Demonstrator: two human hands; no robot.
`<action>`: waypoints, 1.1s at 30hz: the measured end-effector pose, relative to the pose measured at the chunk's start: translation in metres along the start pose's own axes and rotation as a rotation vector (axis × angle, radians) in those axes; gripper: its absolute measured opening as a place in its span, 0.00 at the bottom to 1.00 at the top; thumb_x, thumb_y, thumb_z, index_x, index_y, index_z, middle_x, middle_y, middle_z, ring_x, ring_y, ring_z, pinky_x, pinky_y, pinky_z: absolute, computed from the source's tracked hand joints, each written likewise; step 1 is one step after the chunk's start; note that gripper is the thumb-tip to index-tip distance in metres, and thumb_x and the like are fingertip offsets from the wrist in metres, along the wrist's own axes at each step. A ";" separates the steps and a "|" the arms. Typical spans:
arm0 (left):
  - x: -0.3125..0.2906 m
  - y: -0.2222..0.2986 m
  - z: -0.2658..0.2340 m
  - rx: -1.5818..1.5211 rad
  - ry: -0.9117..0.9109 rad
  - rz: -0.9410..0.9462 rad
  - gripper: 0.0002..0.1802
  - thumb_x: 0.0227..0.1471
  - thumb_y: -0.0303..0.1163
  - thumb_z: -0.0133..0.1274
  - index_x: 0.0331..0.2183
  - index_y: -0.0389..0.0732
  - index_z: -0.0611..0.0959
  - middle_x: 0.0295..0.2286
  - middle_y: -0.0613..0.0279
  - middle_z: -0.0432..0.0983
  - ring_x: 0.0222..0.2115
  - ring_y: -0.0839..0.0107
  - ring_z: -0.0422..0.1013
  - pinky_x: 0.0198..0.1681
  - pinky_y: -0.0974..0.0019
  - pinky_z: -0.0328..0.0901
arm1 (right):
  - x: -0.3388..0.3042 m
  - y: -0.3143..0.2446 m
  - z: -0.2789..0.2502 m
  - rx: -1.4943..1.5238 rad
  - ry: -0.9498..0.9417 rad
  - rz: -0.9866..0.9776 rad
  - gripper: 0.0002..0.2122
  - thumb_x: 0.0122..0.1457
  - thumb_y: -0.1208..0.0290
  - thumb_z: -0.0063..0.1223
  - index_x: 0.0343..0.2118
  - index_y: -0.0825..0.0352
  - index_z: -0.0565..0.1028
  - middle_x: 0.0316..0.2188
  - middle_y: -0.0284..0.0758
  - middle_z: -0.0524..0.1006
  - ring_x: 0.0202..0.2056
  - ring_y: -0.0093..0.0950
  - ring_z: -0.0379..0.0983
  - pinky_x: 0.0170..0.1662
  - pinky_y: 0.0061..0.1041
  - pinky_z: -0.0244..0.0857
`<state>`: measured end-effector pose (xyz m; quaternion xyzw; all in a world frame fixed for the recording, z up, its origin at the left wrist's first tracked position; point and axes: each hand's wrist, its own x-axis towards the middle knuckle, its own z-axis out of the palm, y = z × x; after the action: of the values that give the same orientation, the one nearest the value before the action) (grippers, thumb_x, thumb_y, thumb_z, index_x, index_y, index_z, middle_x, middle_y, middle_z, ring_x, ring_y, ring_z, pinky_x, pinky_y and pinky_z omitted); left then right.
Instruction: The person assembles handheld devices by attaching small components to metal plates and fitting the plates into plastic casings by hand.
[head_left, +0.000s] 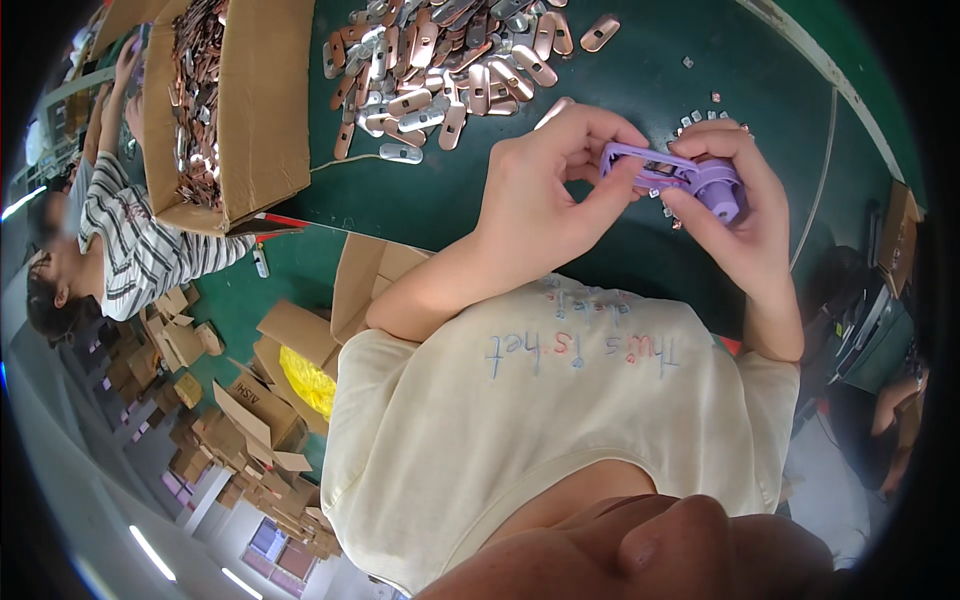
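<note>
Both my hands hold a purple plastic housing (718, 190) above the green table. It has a long hollow section with small inner parts and a reddish wire, and a rounded end. My left hand (550, 185) pinches the hollow section between thumb and fingers. At the rounded end, the fingers of my right hand (745, 205) wrap around it. Small shiny metal pieces (697, 117) lie scattered on the table behind and below the housing, partly covered by my hands. An oblong coppery plate (553, 112) lies just behind my left hand.
A large pile of oblong silver and copper-coloured metal plates (440, 70) covers the back of the green table (400, 195). An open cardboard box (265, 110) full of similar plates stands at the left. Beyond it works a person in a striped shirt (145, 235). Cartons (255, 410) crowd the floor.
</note>
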<state>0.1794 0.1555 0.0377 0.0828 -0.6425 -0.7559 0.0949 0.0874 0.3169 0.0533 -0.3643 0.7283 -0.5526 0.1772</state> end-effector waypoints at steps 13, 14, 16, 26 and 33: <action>0.029 -0.041 -0.020 0.374 0.077 -0.002 0.10 0.41 0.29 0.60 0.25 0.36 0.76 0.20 0.63 0.71 0.19 0.77 0.68 0.23 0.76 0.64 | 0.034 0.032 -0.003 -0.200 -0.065 0.095 0.11 0.43 0.75 0.59 0.30 0.65 0.70 0.25 0.31 0.72 0.25 0.20 0.69 0.28 0.18 0.62; 0.041 -0.030 -0.022 0.478 0.006 -0.125 0.20 0.43 0.37 0.60 0.33 0.32 0.75 0.26 0.60 0.73 0.25 0.78 0.69 0.27 0.75 0.65 | 0.055 0.044 -0.021 -0.140 -0.081 0.157 0.12 0.42 0.73 0.61 0.31 0.66 0.71 0.24 0.29 0.73 0.23 0.19 0.69 0.28 0.18 0.62; 0.074 -0.039 -0.019 0.771 0.097 0.294 0.25 0.41 0.42 0.61 0.34 0.32 0.73 0.27 0.56 0.71 0.25 0.71 0.70 0.28 0.71 0.66 | 0.100 0.093 -0.073 -0.082 0.116 0.150 0.12 0.47 0.68 0.59 0.34 0.66 0.72 0.25 0.30 0.74 0.26 0.17 0.69 0.30 0.16 0.63; 0.118 -0.049 -0.018 1.298 -0.137 0.108 0.11 0.43 0.28 0.54 0.28 0.28 0.75 0.28 0.43 0.73 0.31 0.52 0.72 0.34 0.58 0.67 | 0.122 0.119 -0.091 -0.601 0.092 0.112 0.08 0.50 0.71 0.55 0.31 0.70 0.74 0.25 0.32 0.75 0.29 0.20 0.70 0.36 0.19 0.64; 0.104 -0.036 -0.028 0.784 -0.267 -0.014 0.09 0.47 0.27 0.51 0.33 0.33 0.78 0.21 0.60 0.75 0.23 0.75 0.72 0.27 0.73 0.64 | 0.073 0.101 -0.038 -0.666 0.059 0.157 0.09 0.46 0.71 0.58 0.27 0.70 0.71 0.28 0.39 0.72 0.32 0.35 0.72 0.36 0.28 0.66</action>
<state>0.0843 0.1088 -0.0026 0.0184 -0.8879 -0.4585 -0.0330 -0.0202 0.3017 -0.0179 -0.3288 0.8995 -0.2792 0.0695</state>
